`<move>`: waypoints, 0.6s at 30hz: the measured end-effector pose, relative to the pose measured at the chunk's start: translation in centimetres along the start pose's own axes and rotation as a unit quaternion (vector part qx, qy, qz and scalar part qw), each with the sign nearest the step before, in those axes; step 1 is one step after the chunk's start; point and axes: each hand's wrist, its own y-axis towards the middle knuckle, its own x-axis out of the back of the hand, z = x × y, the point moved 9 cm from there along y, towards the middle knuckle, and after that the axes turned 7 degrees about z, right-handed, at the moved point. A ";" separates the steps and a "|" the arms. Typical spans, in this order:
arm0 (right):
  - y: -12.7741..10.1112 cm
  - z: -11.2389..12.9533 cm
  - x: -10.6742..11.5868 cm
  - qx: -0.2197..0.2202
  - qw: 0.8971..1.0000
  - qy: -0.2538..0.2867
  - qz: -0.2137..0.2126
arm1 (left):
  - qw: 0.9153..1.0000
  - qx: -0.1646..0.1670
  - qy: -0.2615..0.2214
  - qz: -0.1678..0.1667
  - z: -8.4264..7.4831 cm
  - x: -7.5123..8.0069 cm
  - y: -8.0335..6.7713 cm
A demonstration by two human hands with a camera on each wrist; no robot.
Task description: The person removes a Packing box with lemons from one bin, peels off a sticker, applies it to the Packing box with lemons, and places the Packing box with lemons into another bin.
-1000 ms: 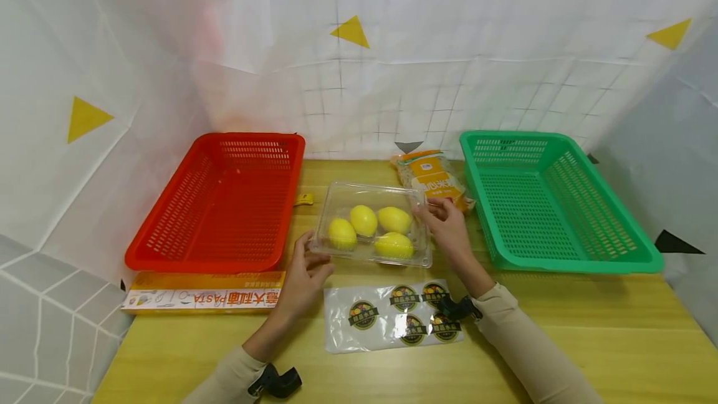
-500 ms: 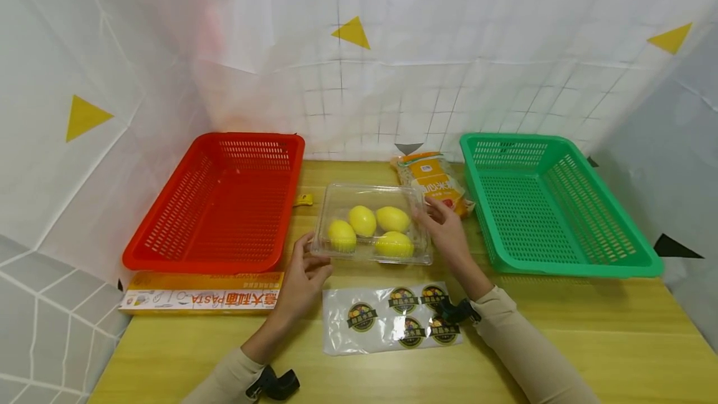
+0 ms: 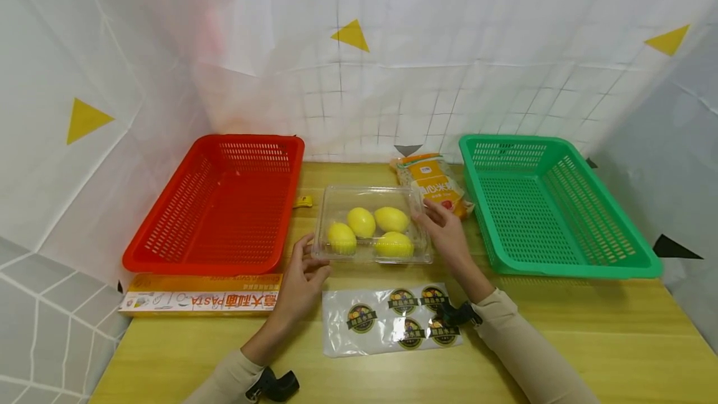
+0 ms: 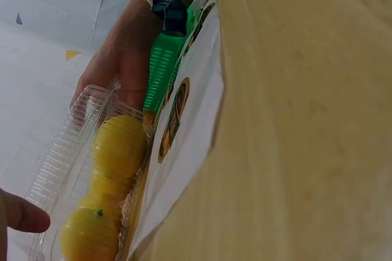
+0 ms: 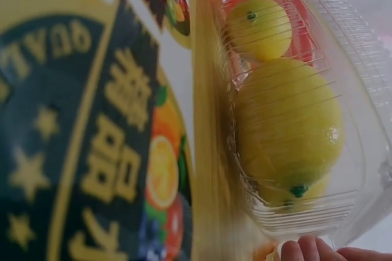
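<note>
The left hand (image 3: 301,273) pinches the near-left corner of the clear clamshell box (image 3: 371,224) of lemons (image 3: 361,221); the right hand (image 3: 447,232) grips its right end, seemingly between thumb and fingers. The box sits mid-table between the red basket (image 3: 215,204) and green basket (image 3: 552,204), just beyond the sticker sheet (image 3: 392,320). Judging by this two-handed hold, next comes a level lift. The right wrist view alone shows the lid's ribbing.

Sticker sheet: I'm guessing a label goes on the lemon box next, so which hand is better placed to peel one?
Probably the right hand: its wrist lies over the sticker sheet, beside the round labels. The left hand holds the clear box at its left corner, just off the sheet's edge.
</note>
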 end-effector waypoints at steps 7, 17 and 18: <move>-0.7 0.3 0.1 0.000 1.000 -0.020 0.006 | 1.000 0.017 -0.006 -0.007 -0.1 -0.1 -0.3; -3.3 3.8 0.7 0.047 0.984 -0.173 -0.019 | 0.998 0.067 -0.013 0.001 0.1 -0.4 -1.0; -3.6 3.9 0.8 0.044 0.983 -0.175 -0.017 | 0.998 0.066 -0.016 0.000 0.2 -0.4 -1.0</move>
